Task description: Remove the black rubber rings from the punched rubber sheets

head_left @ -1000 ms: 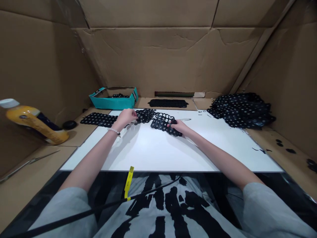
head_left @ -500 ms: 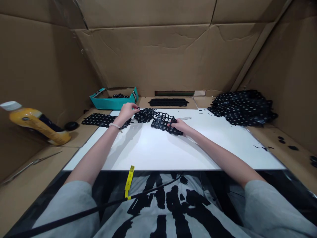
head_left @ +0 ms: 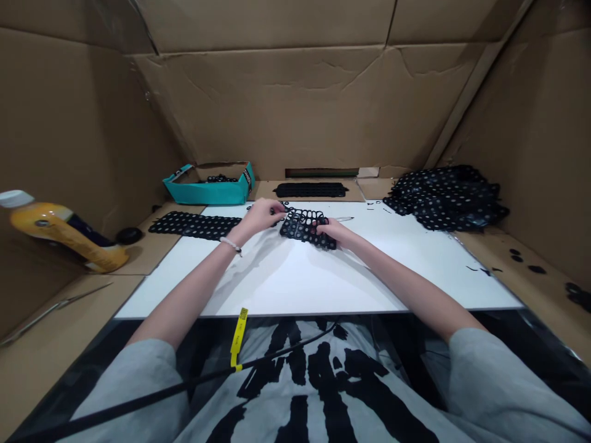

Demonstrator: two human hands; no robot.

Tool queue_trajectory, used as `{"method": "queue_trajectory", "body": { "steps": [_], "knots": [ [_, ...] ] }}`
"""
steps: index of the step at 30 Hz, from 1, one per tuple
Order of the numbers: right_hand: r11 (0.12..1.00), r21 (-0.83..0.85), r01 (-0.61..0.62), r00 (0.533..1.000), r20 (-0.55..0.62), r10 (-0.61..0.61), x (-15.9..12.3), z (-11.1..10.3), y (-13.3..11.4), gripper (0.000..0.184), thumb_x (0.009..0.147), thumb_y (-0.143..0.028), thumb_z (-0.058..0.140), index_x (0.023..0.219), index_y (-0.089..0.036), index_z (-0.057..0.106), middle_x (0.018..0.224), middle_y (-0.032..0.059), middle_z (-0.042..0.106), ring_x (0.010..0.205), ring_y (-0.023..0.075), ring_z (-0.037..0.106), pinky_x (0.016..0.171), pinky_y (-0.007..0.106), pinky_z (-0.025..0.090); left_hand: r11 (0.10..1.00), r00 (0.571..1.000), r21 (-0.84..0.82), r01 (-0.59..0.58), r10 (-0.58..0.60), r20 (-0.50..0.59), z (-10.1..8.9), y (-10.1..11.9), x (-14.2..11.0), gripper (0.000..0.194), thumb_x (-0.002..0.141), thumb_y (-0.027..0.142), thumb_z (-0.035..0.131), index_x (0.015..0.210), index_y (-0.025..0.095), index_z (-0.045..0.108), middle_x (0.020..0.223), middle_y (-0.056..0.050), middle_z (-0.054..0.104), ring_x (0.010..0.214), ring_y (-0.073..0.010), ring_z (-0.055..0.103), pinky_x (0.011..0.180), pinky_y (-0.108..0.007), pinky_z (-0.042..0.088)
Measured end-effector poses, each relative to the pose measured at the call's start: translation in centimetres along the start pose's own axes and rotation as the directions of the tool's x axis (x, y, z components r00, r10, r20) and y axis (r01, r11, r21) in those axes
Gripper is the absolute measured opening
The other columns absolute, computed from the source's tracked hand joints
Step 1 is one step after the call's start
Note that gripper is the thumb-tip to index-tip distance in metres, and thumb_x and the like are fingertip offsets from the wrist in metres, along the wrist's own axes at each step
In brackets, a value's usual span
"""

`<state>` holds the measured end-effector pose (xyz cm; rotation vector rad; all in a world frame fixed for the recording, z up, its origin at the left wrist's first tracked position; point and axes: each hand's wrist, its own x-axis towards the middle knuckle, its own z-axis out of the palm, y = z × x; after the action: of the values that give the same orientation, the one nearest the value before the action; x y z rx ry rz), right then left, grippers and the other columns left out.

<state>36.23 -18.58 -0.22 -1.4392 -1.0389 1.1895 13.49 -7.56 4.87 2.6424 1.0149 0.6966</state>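
A black perforated rubber sheet [head_left: 302, 232] stands at the middle of the white board, its upper rows showing large open holes. My right hand [head_left: 335, 231] grips its right end between thumb and fingers. Beside its upper left corner is my left hand [head_left: 264, 215], fingers pinched together; whatever they hold is too small to make out. Behind the left hand lie loose black rings [head_left: 285, 203], mostly covered by it. A long black strip with round holes [head_left: 194, 224] lies left of the left wrist.
A teal box [head_left: 207, 194] with black rings inside stands at the back left. Behind the board lies a stack of black strips [head_left: 311, 189]. A heap of perforated black sheets [head_left: 447, 198] fills the back right. Tweezers [head_left: 62, 303], a yellow bottle [head_left: 69, 237] and a pen-like tool [head_left: 345, 219] also lie around.
My left hand first lifted a little away from the ring pile, then moved right over it to the sheet's left edge. My right hand keeps holding the sheet almost in place.
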Motion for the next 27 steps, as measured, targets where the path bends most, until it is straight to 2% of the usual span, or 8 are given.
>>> {"method": "queue_trajectory", "body": {
  "steps": [2, 6, 9, 14, 18, 22, 24, 27],
  "knots": [
    [0.999, 0.026, -0.026, 1.0, 0.001, 0.026, 0.0, 0.0, -0.2, 0.034, 0.056, -0.008, 0.056, 0.086, -0.016, 0.069, 0.077, 0.0024, 0.073, 0.067, 0.0157, 0.061, 0.062, 0.024, 0.048, 0.991, 0.984, -0.07, -0.116, 0.124, 0.129, 1.6, 2.5, -0.3, 0.026, 0.08, 0.045, 0.072, 0.088, 0.021, 0.077, 0.087, -0.006, 0.076, 0.083, -0.0243, 0.065, 0.08, -0.034, 0.047],
    [0.995, 0.098, 0.022, 1.0, 0.013, -0.023, -0.2, -0.1, -0.6, 0.038, 0.054, -0.004, 0.055, 0.087, -0.017, 0.067, 0.075, -0.0005, 0.073, 0.075, 0.0161, 0.066, 0.074, 0.024, 0.051, 0.977, 0.997, -0.209, -0.044, 0.056, 0.053, 4.6, 4.8, -0.5, 0.029, 0.075, 0.046, 0.077, 0.085, 0.019, 0.074, 0.083, -0.006, 0.075, 0.079, -0.0227, 0.065, 0.071, -0.032, 0.047],
    [0.995, 0.052, 0.084, 0.996, 0.001, -0.085, -0.4, 0.1, -0.6, 0.037, 0.054, -0.002, 0.054, 0.086, -0.016, 0.068, 0.074, -0.001, 0.073, 0.079, 0.0163, 0.067, 0.08, 0.025, 0.052, 0.9, 0.993, -0.419, 0.119, -0.098, 0.072, 5.6, 4.1, -0.3, 0.028, 0.07, 0.042, 0.081, 0.081, 0.017, 0.075, 0.082, -0.007, 0.076, 0.076, -0.0215, 0.067, 0.07, -0.031, 0.05],
    [0.999, 0.048, 0.007, 1.0, 0.021, -0.008, -0.6, 1.3, -0.7, 0.035, 0.058, -0.001, 0.052, 0.086, -0.018, 0.065, 0.075, 0.0006, 0.073, 0.07, 0.0193, 0.069, 0.071, 0.03, 0.055, 0.766, 0.952, -0.57, 0.297, -0.281, 0.118, 4.6, 1.2, 0.1, 0.025, 0.063, 0.035, 0.084, 0.079, 0.017, 0.079, 0.081, -0.008, 0.078, 0.078, -0.0234, 0.07, 0.074, -0.034, 0.053],
    [0.999, 0.01, 0.038, 0.995, 0.09, -0.039, -0.7, 1.9, -0.8, 0.033, 0.062, -0.003, 0.053, 0.088, -0.018, 0.068, 0.079, 0.0021, 0.075, 0.073, 0.0202, 0.069, 0.071, 0.029, 0.055, 0.815, 0.941, -0.507, 0.279, -0.338, -0.025, 2.2, -1.3, 0.6, 0.022, 0.067, 0.034, 0.081, 0.081, 0.017, 0.079, 0.087, -0.008, 0.079, 0.087, -0.0257, 0.071, 0.082, -0.035, 0.053],
    [0.997, -0.062, 0.049, 0.994, 0.103, -0.042, -0.8, 0.6, -0.8, 0.033, 0.057, -0.001, 0.055, 0.081, -0.017, 0.071, 0.083, 0.0029, 0.077, 0.083, 0.0189, 0.069, 0.072, 0.024, 0.053, 0.864, 0.851, -0.358, 0.353, -0.456, -0.262, -0.3, -4.8, 1.2, 0.014, 0.073, 0.031, 0.076, 0.079, 0.018, 0.076, 0.091, -0.01, 0.078, 0.092, -0.0263, 0.069, 0.086, -0.036, 0.052],
    [1.0, -0.013, -0.022, 0.988, 0.15, 0.024, -0.8, -0.3, -1.1, 0.033, 0.056, -0.002, 0.057, 0.081, -0.017, 0.071, 0.086, 0.0035, 0.078, 0.078, 0.0172, 0.068, 0.065, 0.022, 0.052, 0.885, 0.854, -0.273, 0.377, -0.446, -0.267, -0.9, -6.2, 1.3, 0.013, 0.076, 0.03, 0.075, 0.079, 0.018, 0.075, 0.092, -0.01, 0.077, 0.096, -0.0278, 0.067, 0.091, -0.038, 0.049],
    [0.995, 0.039, -0.094, 0.969, 0.235, 0.082, -0.9, -1.3, -1.7, 0.031, 0.058, -0.006, 0.065, 0.087, -0.016, 0.072, 0.093, 0.0057, 0.079, 0.068, 0.0136, 0.064, 0.055, 0.02, 0.048, 0.936, 0.904, -0.099, 0.337, -0.351, -0.244, -0.9, -6.7, 1.2, 0.013, 0.08, 0.028, 0.071, 0.083, 0.017, 0.077, 0.095, -0.012, 0.077, 0.109, -0.0324, 0.062, 0.105, -0.047, 0.039]
  ]
}}
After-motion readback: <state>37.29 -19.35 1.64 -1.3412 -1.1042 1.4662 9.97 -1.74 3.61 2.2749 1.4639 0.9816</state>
